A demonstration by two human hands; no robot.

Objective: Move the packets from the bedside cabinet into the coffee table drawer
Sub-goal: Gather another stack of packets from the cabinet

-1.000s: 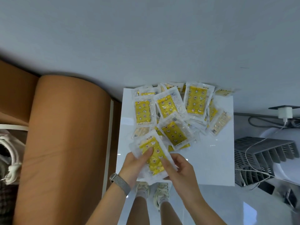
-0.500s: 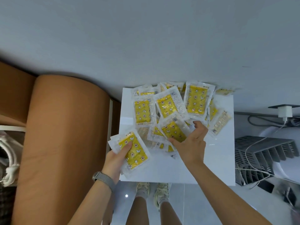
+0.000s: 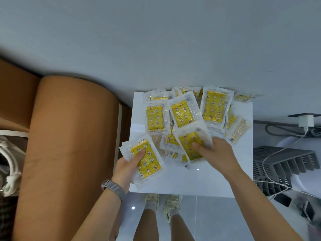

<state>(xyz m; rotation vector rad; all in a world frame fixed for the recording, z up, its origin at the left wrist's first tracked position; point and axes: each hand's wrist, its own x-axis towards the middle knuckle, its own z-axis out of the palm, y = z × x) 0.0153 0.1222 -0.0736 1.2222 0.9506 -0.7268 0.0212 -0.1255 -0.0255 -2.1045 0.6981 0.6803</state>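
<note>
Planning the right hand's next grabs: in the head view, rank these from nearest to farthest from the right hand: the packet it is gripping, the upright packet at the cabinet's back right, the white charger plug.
1. Gripped packet, in the right hand, cabinet middle.
2. Upright packet, back right of the pile.
3. White charger plug, far right, off the cabinet.

Brown headboard [image 3: 69, 145] left; white charger [image 3: 306, 121] plugged in right, cable over grey slatted rack [image 3: 284, 164]; shoes [image 3: 163, 204] on floor.
</note>
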